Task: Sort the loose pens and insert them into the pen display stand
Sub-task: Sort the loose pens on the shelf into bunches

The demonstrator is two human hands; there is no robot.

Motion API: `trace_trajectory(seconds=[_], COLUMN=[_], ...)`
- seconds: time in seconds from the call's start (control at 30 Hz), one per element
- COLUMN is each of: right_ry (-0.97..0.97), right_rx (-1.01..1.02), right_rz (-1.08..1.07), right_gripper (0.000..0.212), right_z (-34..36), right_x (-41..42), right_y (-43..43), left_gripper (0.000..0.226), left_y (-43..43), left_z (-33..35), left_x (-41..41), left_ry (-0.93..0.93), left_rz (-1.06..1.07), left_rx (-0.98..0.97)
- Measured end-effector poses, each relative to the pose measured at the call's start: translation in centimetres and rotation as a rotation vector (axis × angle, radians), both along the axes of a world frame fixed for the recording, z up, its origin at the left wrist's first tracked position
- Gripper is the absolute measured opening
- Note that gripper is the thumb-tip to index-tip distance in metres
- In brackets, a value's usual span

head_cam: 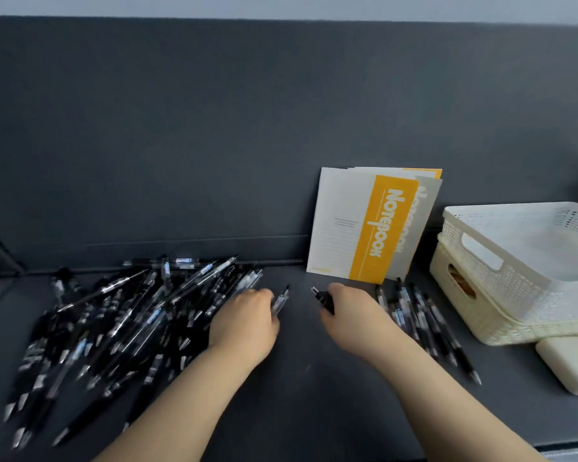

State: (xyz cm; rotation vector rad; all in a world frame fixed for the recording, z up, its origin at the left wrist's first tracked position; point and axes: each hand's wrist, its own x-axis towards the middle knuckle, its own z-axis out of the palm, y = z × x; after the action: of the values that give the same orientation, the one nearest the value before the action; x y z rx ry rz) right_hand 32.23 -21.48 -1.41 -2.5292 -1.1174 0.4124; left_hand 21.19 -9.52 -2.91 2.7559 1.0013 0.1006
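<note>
A large heap of loose black-and-clear pens [114,321] covers the left half of the dark shelf [301,378]. At the heap's right edge my left hand [244,315] grips one clear pen [280,300], its end sticking up past my fingers. My right hand [347,308] holds a black pen [324,299] by its end, just left of a small row of several pens [424,325] lying side by side. No pen display stand is in view.
Notebooks with yellow and grey covers [367,225] lean against the dark back panel. Two stacked white perforated baskets [514,268] stand at the right, with a white flat lid or block [571,365] in front of them.
</note>
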Motion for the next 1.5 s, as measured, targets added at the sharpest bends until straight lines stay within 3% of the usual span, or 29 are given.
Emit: trace_trajectory(seconds=[0.1,0.3,0.43,0.57,0.67,0.83,1.0,1.27,1.37,1.5], right_ry=[0.166,0.488,0.519,0.703,0.779,0.770,0.747,0.393,0.290,0.434], right_rx=[-0.016,0.101,0.189,0.390,0.456,0.442,0.438,0.244,0.199,0.279], right_rz=[-0.021,-0.175,-0.228,-0.358,-0.385,-0.392,-0.404,-0.309,-0.182,-0.107], right_gripper=[0.018,0.017,0.022,0.016,0.011,0.011,0.012,0.017,0.020,0.018], right_z=[-1.0,-2.0,-2.4,-2.9,-3.1,-3.3,-3.4,-3.0,-2.6,-2.5], right_x=[-1.0,-3.7,-4.8,-5.7,-6.8,-7.5,-7.5,-6.7,-6.6,-7.1], right_y=[1.6,3.7,4.2,4.9,5.4,5.7,5.5,5.8,7.1,8.5], left_gripper=[0.023,0.021,0.024,0.026,0.039,0.056,0.029,0.029,0.024,0.027], left_y=[0.9,0.1,1.0,4.5,7.1,7.3,6.8,9.0,9.3,8.6], left_z=[0.5,-0.3,0.3,1.5,1.5,1.3,1.4,2.1,2.3,2.8], left_x=[-2.4,-4.4,-4.9,-5.1,-4.5,-3.3,-2.9,-4.5,-5.5,-7.4], left_ry=[0.004,0.266,0.213,0.063,0.164,0.299,0.314,0.183,0.020,-0.339], left_rz=[0.023,-0.052,-0.066,0.047,0.112,0.050,-0.006,0.038,0.067,0.116], left_rx=[-0.031,-0.027,-0.003,0.115,0.092,0.038,-0.026,-0.191,-0.354,-0.759])
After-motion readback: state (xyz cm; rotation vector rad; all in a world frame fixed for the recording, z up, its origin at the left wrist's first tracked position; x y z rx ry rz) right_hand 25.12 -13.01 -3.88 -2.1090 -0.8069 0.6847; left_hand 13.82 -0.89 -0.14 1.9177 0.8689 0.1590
